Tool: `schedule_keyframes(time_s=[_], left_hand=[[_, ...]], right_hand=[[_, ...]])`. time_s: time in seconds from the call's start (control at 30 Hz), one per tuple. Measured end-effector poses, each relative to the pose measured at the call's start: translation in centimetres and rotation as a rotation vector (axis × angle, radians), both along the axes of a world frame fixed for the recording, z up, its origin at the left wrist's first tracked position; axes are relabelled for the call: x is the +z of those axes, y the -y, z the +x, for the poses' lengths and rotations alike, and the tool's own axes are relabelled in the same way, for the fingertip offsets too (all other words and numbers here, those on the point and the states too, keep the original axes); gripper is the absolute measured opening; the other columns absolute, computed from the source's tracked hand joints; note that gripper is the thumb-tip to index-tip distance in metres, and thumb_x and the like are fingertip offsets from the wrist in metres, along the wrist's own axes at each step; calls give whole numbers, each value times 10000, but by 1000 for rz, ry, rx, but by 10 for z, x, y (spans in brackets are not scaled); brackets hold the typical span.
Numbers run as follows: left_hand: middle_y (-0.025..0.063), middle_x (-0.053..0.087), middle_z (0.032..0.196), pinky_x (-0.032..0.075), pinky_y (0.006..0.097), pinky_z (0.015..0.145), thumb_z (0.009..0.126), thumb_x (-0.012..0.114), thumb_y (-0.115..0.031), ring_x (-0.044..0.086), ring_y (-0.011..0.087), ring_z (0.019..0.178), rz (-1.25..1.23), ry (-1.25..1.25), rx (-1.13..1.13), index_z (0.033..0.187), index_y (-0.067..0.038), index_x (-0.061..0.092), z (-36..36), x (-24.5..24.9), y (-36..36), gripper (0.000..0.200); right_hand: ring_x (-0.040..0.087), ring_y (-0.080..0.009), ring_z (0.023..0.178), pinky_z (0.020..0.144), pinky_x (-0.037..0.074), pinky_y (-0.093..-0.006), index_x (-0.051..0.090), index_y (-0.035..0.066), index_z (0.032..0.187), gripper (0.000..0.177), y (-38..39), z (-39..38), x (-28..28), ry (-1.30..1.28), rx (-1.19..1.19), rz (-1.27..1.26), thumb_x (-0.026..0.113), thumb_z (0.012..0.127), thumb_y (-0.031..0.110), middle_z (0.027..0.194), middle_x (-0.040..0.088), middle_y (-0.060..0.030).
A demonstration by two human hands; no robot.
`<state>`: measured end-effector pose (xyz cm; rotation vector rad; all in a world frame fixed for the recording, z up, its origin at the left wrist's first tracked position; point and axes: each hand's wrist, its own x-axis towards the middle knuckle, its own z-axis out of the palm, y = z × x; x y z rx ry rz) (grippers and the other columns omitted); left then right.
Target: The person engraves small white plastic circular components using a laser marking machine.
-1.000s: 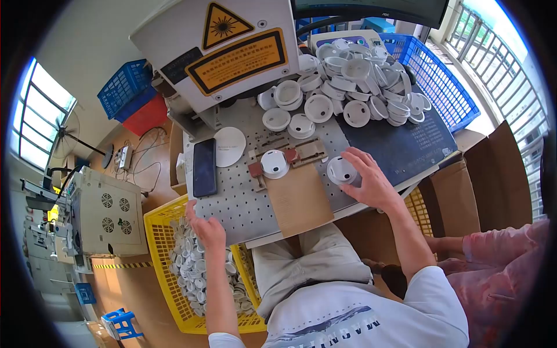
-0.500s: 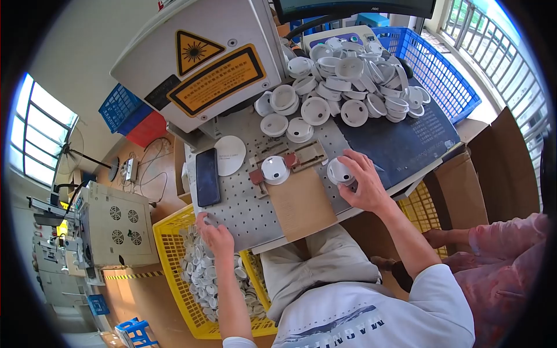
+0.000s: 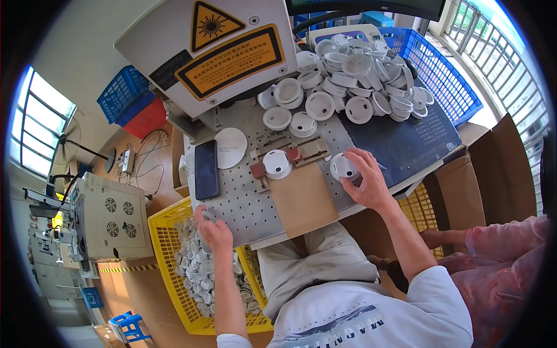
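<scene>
In the head view, the right hand (image 3: 366, 181) closed its fingers around a white plastic cap (image 3: 343, 167) resting on the perforated table (image 3: 243, 203), right of a second cap (image 3: 277, 163) seated in the jig. The cap looked light, stiff and smooth, best held by its rim. The left hand (image 3: 213, 230) curled at the table's near-left edge above the yellow crate (image 3: 165, 261); whether it held anything could not be told.

Two white caps stood singly: one cap (image 3: 277, 163) at centre, a second cap (image 3: 343, 167) in the right hand (image 3: 366, 184). The heap of caps (image 3: 354, 75) at one o'clock was past counting. There was one phone (image 3: 206, 169), one flat disc (image 3: 230, 147), one yellow basket (image 3: 156, 243) at seven o'clock, one blue crate (image 3: 122, 95) at ten, another blue crate (image 3: 447, 75) at two.
</scene>
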<state>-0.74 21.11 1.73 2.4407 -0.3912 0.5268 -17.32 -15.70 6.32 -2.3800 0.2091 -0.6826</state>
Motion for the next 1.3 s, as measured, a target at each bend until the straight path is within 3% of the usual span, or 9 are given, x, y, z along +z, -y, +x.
schedule_keyframes(time_s=[0.13, 0.27, 0.37, 0.5, 0.57, 0.63, 0.83, 1.0, 1.3], left_hand=[[278, 506, 1241, 351, 513, 1022, 631, 526, 79, 465, 457, 1182, -144, 103, -144, 794, 165, 552, -1, 16, 28, 186], [319, 483, 1263, 362, 516, 1003, 639, 584, 10, 468, 439, 1187, 90, 271, -488, 645, 143, 602, 11, 46, 113, 134], [272, 503, 1298, 385, 487, 1005, 670, 579, 31, 442, 419, 1212, 240, 223, -522, 642, 93, 644, 21, 35, 169, 94], [283, 586, 1143, 419, 467, 911, 702, 629, -132, 480, 381, 1084, 660, 150, -608, 657, 21, 699, 7, 27, 197, 174], [167, 620, 852, 404, 468, 872, 687, 645, -142, 490, 360, 1070, 611, 195, -681, 648, -36, 719, -13, 26, 183, 135], [154, 633, 844, 402, 467, 870, 675, 654, -148, 499, 360, 1060, 613, 234, -758, 634, -54, 718, -44, 29, 157, 121], [240, 510, 1197, 405, 490, 912, 588, 685, -35, 491, 403, 1062, 270, 98, -446, 605, 18, 661, -49, 15, 43, 61], [217, 522, 1187, 416, 474, 908, 559, 697, 20, 495, 403, 1066, 179, 70, -287, 632, 40, 644, -42, 9, 13, 93], [195, 527, 1176, 430, 462, 896, 543, 695, 49, 512, 403, 1044, 177, 120, -291, 770, 50, 630, -42, 15, 16, 237]], right_hand=[[488, -351, 1214, 1030, 391, -435, 537, 45, 1243, 571, 0, 1, -1, -13, -8, -4, 747, 713, 79, 1295, 532, -147], [498, -345, 1211, 1021, 405, -435, 546, 43, 1240, 565, 0, -1, -3, -15, -25, 24, 766, 723, 103, 1286, 544, -146], [511, -344, 1204, 1012, 424, -435, 551, 37, 1241, 570, 1, -3, 1, -2, -41, 99, 777, 723, 113, 1282, 555, -151], [519, -347, 1201, 1008, 437, -436, 557, 27, 1229, 566, 0, -10, 16, 16, -40, 48, 782, 717, 114, 1279, 567, -151], [517, -346, 1200, 1013, 431, -437, 563, 25, 1217, 556, -7, -7, 26, 39, -28, 32, 786, 716, 113, 1272, 578, -144], [518, -345, 1197, 1010, 431, -436, 569, 26, 1205, 551, -19, 4, 30, 49, 42, -3, 791, 711, 124, 1266, 583, -142], [527, -332, 1150, 958, 451, -415, 592, 28, 1114, 485, -76, 52, 24, -14, 310, -246, 791, 710, 206, 1245, 596, -131], [624, -355, 915, 779, 501, -444, 556, 18, 979, 327, -91, 90, 33, -231, 302, -223, 740, 778, 198, 1162, 599, -140], [647, -410, 840, 714, 515, -482, 522, -3, 1028, 326, -92, 106, 34, -314, 291, -253, 699, 821, 176, 1135, 570, -175]])
